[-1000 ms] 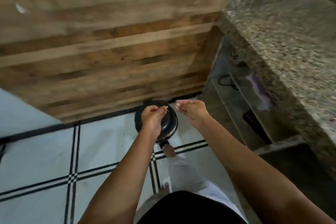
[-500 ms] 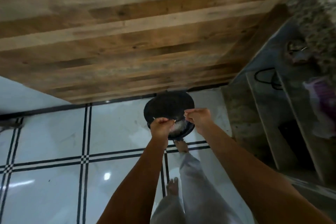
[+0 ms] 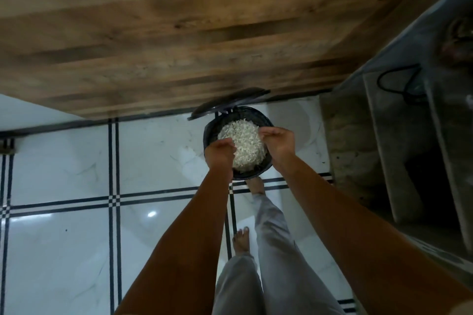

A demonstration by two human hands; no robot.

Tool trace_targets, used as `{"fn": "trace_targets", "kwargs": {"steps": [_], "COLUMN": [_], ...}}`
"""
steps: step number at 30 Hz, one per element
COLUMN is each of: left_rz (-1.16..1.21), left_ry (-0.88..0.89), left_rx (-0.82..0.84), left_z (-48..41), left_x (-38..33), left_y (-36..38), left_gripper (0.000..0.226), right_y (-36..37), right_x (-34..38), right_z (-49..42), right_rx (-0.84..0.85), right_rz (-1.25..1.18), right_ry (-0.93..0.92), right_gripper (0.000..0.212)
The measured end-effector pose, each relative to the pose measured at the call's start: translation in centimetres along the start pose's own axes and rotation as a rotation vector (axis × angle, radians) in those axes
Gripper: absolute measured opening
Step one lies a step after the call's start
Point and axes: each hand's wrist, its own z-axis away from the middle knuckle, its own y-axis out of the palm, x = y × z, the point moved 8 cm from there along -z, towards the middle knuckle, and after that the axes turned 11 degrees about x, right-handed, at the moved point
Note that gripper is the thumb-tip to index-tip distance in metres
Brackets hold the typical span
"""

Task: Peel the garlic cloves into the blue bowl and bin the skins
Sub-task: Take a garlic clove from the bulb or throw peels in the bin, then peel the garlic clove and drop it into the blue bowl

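Lid (image 3: 226, 102) now up, pale skins (image 3: 243, 143) newly visible inside bin (image 3: 246, 175)

A round black bin (image 3: 209, 135) is seen from above, standing upright on the white tiled floor (image 3: 153, 156), close against the foot of a wooden panel (image 3: 179, 33). Its lid (image 3: 226, 102) is raised and tilted up at the bin's 11 o'clock side, hinged at the far rim, so the mouth is left uncovered. The opening is largely filled by a heap of pale, papery garlic skins (image 3: 245, 140), whitish and shredded in look. The heap is overlapped at 8 o'clock by the left hand (image 3: 220, 152) and at 2 o'clock by the right hand (image 3: 280, 139). Whether any skins are held in either grip cannot be told.
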Motion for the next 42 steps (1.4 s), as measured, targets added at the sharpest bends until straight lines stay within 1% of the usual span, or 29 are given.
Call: {"fn": "trace_targets", "kwargs": {"steps": [2,3,4,5,6,8,11,13,17,18,22,24,27,31,33,35,37,40,42], "left_rz": [-0.157,-0.169,-0.187,-0.153,-0.133,-0.121,-0.129,-0.133,-0.183,-0.2,-0.315,-0.397,-0.514,-0.677,-0.751,-0.812,-0.863,-0.93,-0.94], "left_ry": [0.066,0.087,0.102,0.148,0.155,0.165,0.203,0.26,0.338,0.332,0.258,0.243,0.23,0.192,0.181,0.173,0.176,0.22,0.234], "left_rx": [-0.023,-0.005,0.038,0.096,0.151,0.224,0.323,0.407,0.63,0.694,0.952,1.079,1.245,1.418,1.471,1.505,1.528,1.507,1.493], "left_z": [1.1,1.8,2.5,3.5,4.5,6.8,11.1,14.6,22.8,24.9,34.3,39.3,46.5,54.7,57.9,60.5,62.2,63.3,63.6], "left_x": [-1.5,-2.1,-2.6,-3.2,-3.6,-4.4,-5.2,-5.2,-3.1,-2.0,4.8,9.0,15.7,25.3,30.1,34.5,38.3,41.8,43.3], "left_y": [-0.3,-0.3,0.2,0.7,1.2,2.2,4.4,6.2,11.7,13.6,21.5,25.0,29.3,33.6,35.3,37.0,38.4,40.4,41.5], "left_gripper": [0.019,0.017,0.017,0.02,0.02,0.016,0.01,0.016,0.011,0.009,0.011,0.013,0.014,0.012,0.013,0.012,0.012,0.015,0.016], "right_y": [-0.2,-0.2,-0.1,-0.1,-0.2,-0.5,-2.7,-5.6,-13.8,-16.3,-26.8,-32.0,-39.2,-47.9,-51.9,-56.0,-60.2,-65.7,-68.0], "right_x": [1.3,1.6,2.3,2.9,3.2,3.8,5.1,5.4,5.9,6.0,4.4,2.5,-1.2,-6.7,-9.4,-11.9,-14.5,-17.7,-19.1], "right_z": [1.1,1.5,2.4,3.2,4.3,6.5,11.3,15.0,23.5,25.8,35.2,39.4,45.6,52.8,55.4,57.5,59.2,61.1,61.8], "right_rx": [-0.021,-0.026,-0.027,-0.036,-0.026,0.018,0.048,0.003,-0.105,-0.14,-0.294,-0.381,-0.532,-0.713,-0.779,-0.846,-0.956,-1.171,-1.251], "right_rz": [-0.02,-0.028,-0.011,0.034,0.026,-0.062,-0.237,-0.325,-0.469,-0.513,-0.656,-0.699,-0.768,-0.865,-0.883,-0.866,-0.788,-0.539,-0.357], "right_ry": [-0.054,-0.059,-0.069,-0.09,-0.083,-0.095,-0.197,-0.238,-0.382,-0.424,-0.59,-0.648,-0.71,-0.767,-0.779,-0.751,-0.668,-0.457,-0.319], "right_gripper": [0.033,0.03,0.025,0.022,0.02,0.017,0.004,0.017,0.023,0.023,0.006,0.011,0.008,0.008,0.009,0.01,0.01,0.014,0.013]}}
